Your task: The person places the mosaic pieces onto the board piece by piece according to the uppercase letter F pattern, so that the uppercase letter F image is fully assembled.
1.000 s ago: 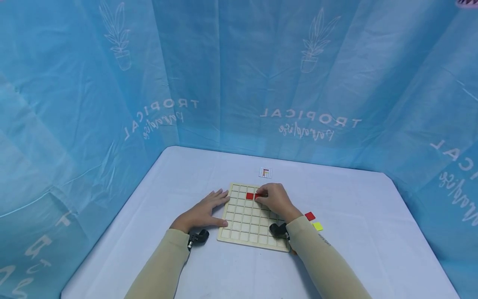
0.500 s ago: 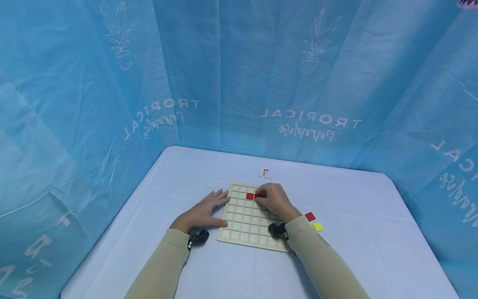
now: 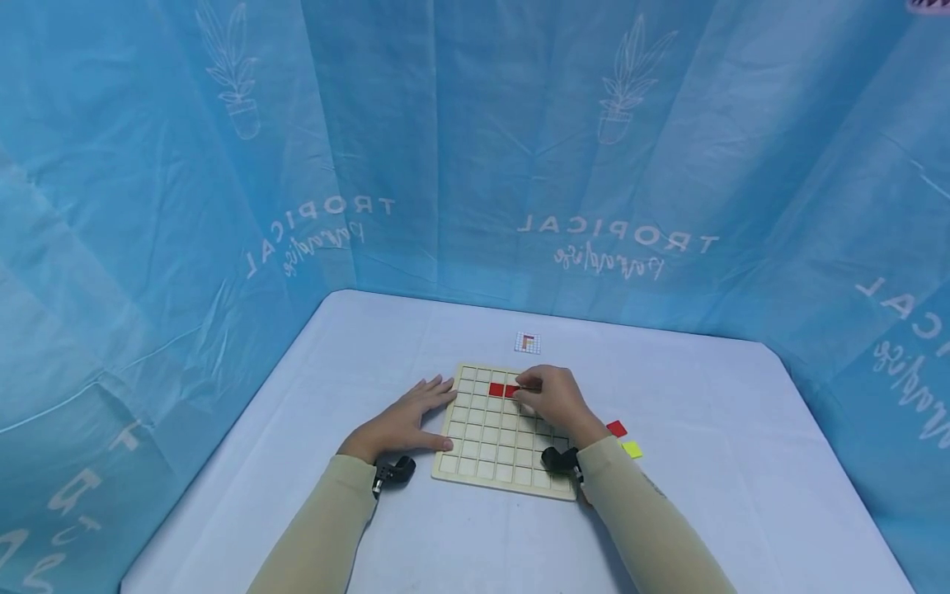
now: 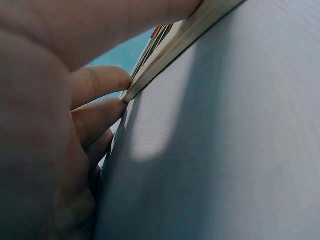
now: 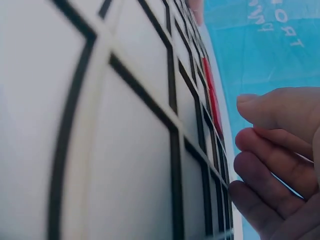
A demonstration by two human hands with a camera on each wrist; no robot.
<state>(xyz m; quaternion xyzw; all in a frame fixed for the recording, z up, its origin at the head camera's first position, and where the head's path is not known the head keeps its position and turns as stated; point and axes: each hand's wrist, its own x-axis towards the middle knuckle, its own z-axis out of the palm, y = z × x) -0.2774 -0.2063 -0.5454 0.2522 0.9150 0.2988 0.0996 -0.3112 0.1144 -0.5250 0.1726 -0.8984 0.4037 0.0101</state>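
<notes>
A pale wooden grid board (image 3: 486, 445) lies on the table, its squares divided by raised lines. Side by side in one row near its far edge lie a red square tile (image 3: 496, 389) and a second red tile (image 3: 510, 391). My left hand (image 3: 404, 421) rests spread along the board's left edge, thumb and fingertips touching the rim (image 4: 165, 55). Just right of the second tile, my right hand (image 3: 557, 400) hovers over the board with fingers loosely bent. In the right wrist view its thumb (image 5: 257, 107) and fingers hold nothing and stand apart from the red tiles (image 5: 212, 95).
Beyond the board lies a small printed grid card (image 3: 528, 342) with a coloured pattern. To the right of the board, partly near the right sleeve, are a loose red tile (image 3: 617, 428) and a yellow tile (image 3: 632, 449). Blue curtains (image 3: 475, 165) surround the white table.
The right hand has let go of the second red tile and drawn slightly to the right, uncovering more of it. The left hand has stayed in place.
</notes>
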